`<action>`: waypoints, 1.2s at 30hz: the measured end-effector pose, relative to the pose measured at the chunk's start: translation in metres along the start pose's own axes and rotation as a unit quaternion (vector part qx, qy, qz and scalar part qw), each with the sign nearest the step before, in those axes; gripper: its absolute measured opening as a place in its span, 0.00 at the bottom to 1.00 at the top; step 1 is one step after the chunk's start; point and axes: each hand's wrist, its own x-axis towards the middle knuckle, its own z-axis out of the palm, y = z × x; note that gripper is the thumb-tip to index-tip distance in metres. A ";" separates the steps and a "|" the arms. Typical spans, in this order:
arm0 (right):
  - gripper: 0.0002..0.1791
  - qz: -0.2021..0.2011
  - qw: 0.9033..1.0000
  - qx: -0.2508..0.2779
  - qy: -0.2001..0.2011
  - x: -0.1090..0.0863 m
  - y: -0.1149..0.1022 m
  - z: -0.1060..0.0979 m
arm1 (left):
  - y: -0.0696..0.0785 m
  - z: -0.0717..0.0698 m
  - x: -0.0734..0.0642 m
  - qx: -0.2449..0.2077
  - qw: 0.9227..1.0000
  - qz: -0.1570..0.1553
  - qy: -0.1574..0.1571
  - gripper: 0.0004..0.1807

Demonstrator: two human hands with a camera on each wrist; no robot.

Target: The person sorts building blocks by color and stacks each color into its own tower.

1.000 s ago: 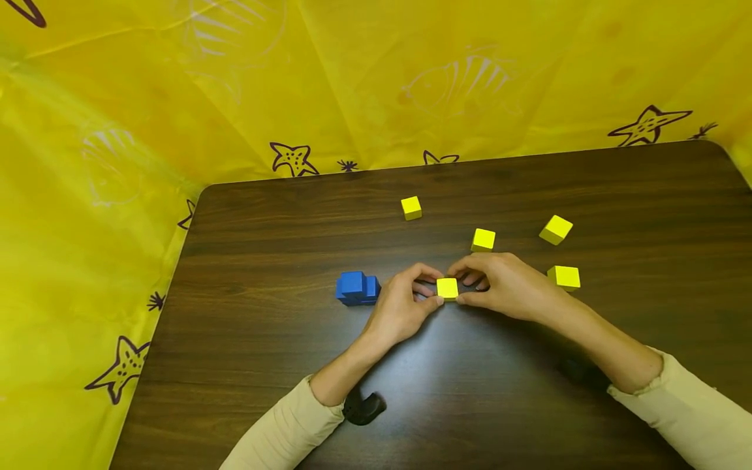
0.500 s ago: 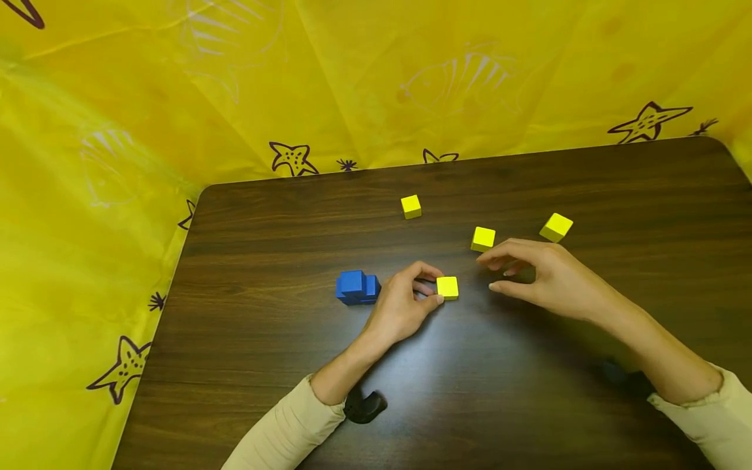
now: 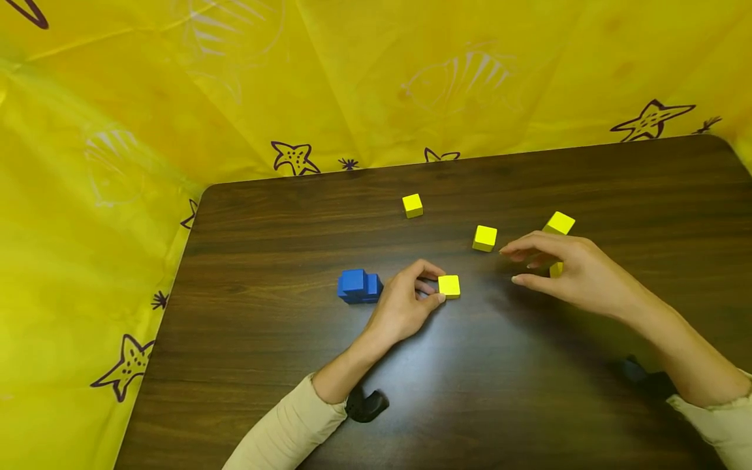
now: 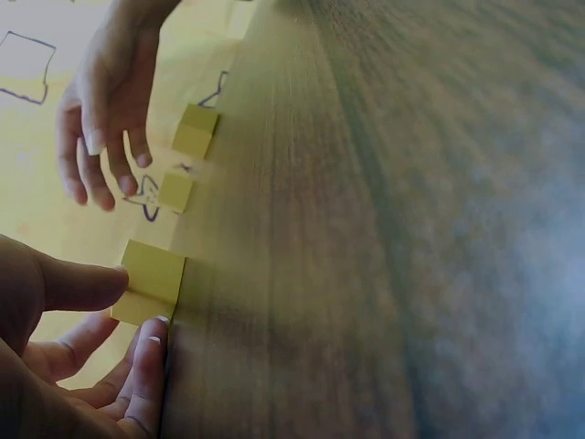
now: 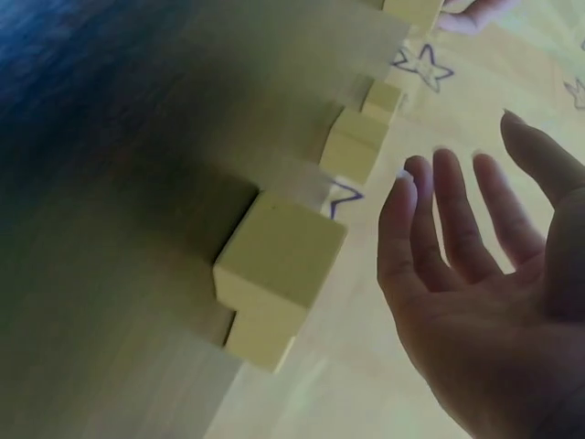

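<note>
In the head view my left hand (image 3: pixel 405 303) pinches a yellow cube (image 3: pixel 449 287) on the brown table, thumb at its near side and index finger at its far side. The left wrist view has the same yellow cube (image 4: pixel 151 279) between thumb and fingers. My right hand (image 3: pixel 566 267) hovers above the table to the right, fingers spread and loosely bent, holding nothing. It partly hides two yellow cubes (image 3: pixel 560 223) in the head view; in the right wrist view a yellow cube (image 5: pixel 279 247) lies beside the open palm.
Left of my left hand stands a small cluster of blue blocks (image 3: pixel 354 282), one raised on top. Two more yellow cubes lie farther back, one yellow cube (image 3: pixel 412 205) near the far edge and another yellow cube (image 3: pixel 484 238) to its right. A yellow patterned cloth (image 3: pixel 352 78) hangs behind the table.
My right hand has let go of the yellow cube and moved right, over toward the cubes there. The left hand has stayed at the cube.
</note>
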 end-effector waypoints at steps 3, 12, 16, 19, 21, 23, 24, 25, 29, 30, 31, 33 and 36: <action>0.29 0.007 1.000 -0.022 0.006 -0.005 0.003 -0.005 | 0.000 0.000 0.000 0.004 1.000 0.002 0.001 0.17; 0.29 0.020 0.999 -0.039 0.031 -0.019 0.011 -0.014 | 0.000 0.001 0.000 0.008 1.000 0.005 -0.003 0.17; 0.30 0.032 0.998 -0.040 0.035 -0.023 0.013 -0.017 | 0.000 0.001 0.000 0.009 1.000 0.004 0.000 0.16; 0.30 0.043 0.998 -0.040 0.039 -0.025 0.014 -0.019 | -0.001 0.001 -0.001 0.009 1.000 0.008 0.002 0.16; 0.29 0.051 0.997 -0.041 0.040 -0.027 0.015 -0.020 | -0.002 0.001 0.000 0.008 1.000 0.009 0.003 0.16; 0.29 0.063 0.996 -0.044 0.042 -0.029 0.017 -0.022 | -0.002 0.001 -0.001 0.008 1.000 0.008 0.003 0.16; 0.28 0.069 0.996 -0.046 0.043 -0.030 0.018 -0.022 | -0.002 0.001 -0.001 0.008 1.000 0.008 0.004 0.16; 0.28 0.075 0.995 -0.050 0.045 -0.031 0.019 -0.023 | -0.002 0.001 -0.001 0.008 1.000 0.008 0.004 0.16; 0.28 0.102 0.992 -0.047 0.049 -0.038 0.023 -0.024 | -0.001 0.001 -0.001 0.009 1.000 0.007 0.001 0.17; 0.27 0.108 0.992 -0.044 0.049 -0.040 0.023 -0.025 | -0.001 0.001 -0.001 0.009 1.000 0.007 -0.001 0.17; 0.27 0.112 0.992 -0.040 0.049 -0.041 0.024 -0.025 | -0.001 0.001 -0.001 0.010 1.000 0.006 -0.002 0.17; 0.27 0.118 0.991 -0.035 0.047 -0.045 0.025 -0.025 | -0.001 0.001 -0.002 0.010 1.000 0.004 -0.005 0.17; 0.26 0.119 0.991 -0.035 0.045 -0.049 0.027 -0.026 | -0.002 0.002 -0.003 0.008 1.000 0.004 -0.005 0.16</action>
